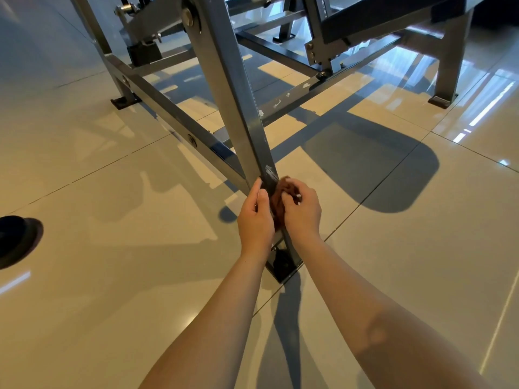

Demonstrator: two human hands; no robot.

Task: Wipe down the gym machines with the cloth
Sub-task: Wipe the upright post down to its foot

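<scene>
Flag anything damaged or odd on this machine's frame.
Paint is chipped on the slanted bar, just above the brown cloth held by the right hand. White scuffs also dot the low crossbar behind it.

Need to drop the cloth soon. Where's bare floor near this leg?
Bare beige tiled floor lies left of the slanted grey steel leg, up to the black round object, and right of it. Crowded: low on the leg, where left hand, right hand and brown cloth meet.
</scene>
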